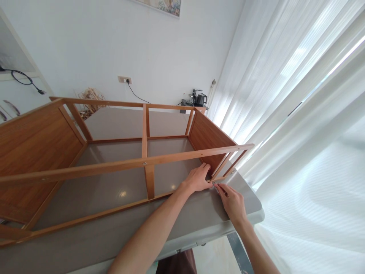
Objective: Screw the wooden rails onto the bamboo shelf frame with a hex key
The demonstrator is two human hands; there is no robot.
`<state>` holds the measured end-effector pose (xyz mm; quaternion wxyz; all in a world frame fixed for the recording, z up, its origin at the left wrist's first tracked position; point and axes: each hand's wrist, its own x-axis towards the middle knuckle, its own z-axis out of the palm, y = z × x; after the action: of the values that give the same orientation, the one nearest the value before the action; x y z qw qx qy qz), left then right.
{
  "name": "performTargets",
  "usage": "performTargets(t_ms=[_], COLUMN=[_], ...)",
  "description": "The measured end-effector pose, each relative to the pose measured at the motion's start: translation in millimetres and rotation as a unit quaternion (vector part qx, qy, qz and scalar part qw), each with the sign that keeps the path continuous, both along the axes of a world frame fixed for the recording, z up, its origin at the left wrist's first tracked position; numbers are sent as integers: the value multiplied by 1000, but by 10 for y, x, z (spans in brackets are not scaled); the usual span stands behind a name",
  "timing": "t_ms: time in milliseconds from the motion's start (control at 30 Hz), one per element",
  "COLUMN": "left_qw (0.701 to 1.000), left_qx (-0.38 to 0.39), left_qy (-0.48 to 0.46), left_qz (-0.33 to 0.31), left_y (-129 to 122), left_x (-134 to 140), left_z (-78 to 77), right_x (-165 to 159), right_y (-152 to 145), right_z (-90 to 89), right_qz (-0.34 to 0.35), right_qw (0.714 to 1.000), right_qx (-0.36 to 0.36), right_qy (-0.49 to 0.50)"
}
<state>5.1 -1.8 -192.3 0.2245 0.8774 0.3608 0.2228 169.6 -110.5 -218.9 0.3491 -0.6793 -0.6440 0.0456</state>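
A wooden furniture frame (145, 149) lies on a grey table, with slim rails, a middle divider and solid panels at both ends. My left hand (199, 178) is closed on its near lower rail, close to the right corner, with fingers reaching inside beside the right end panel (212, 135). Just right of it, my right hand (232, 199) pinches a small, thin metal tool (214, 184) against the outside of that corner. The fingers cover most of the tool, so its exact kind is hidden. A row of small holes or fasteners dots the near upper rail (171, 158).
The grey table (199, 213) has a rounded edge at the right front. White curtains (308, 160) hang close on the right. Behind stand a black kettle (201, 99) and dried stalks (91, 95). A cord runs from the wall socket (124, 79).
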Motion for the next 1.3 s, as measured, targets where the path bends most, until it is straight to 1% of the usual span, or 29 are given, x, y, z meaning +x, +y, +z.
performTargets(t_ms=[67, 133, 200, 300, 367, 667, 800, 900, 1000, 1100, 1300], left_qw=[1000, 1000, 1000, 1000, 1000, 1000, 1000, 1000, 1000, 1000, 1000], left_qx=[-1, 0, 3, -1, -8, -3, -7, -7, 0, 5, -12], left_qy=[-1, 2, 2, 3, 4, 10, 8, 7, 4, -2, 7], left_qz=[1, 3, 2, -2, -2, -2, 0, 2, 6, 8, 10], left_y=[3, 6, 7, 5, 2, -1, -5, -7, -6, -4, -21], left_x=[3, 5, 4, 0, -3, -2, 1, 2, 3, 2, -4], left_z=[-7, -10, -8, 4, 14, 17, 15, 9, -4, -8, 38], right_x=[-1, 18, 45, 70, 65, 25, 38, 53, 68, 84, 101], right_y=[-5, -4, 3, 15, 19, 22, 53, 76, 87, 92, 76], right_z=[-21, -27, -20, 9, 39, 176, 200, 186, 141, 99, 89], right_qz=[21, 11, -18, -61, -78, -103, -115, -122, -114, -88, -42], right_qw=[999, 999, 1000, 996, 993, 977, 970, 967, 965, 966, 980], right_qx=[22, 28, 12, -32, -50, -100, -117, -123, -114, -111, -94], right_qy=[-36, -37, -6, 53, 68, 159, 180, 186, 208, 217, 173])
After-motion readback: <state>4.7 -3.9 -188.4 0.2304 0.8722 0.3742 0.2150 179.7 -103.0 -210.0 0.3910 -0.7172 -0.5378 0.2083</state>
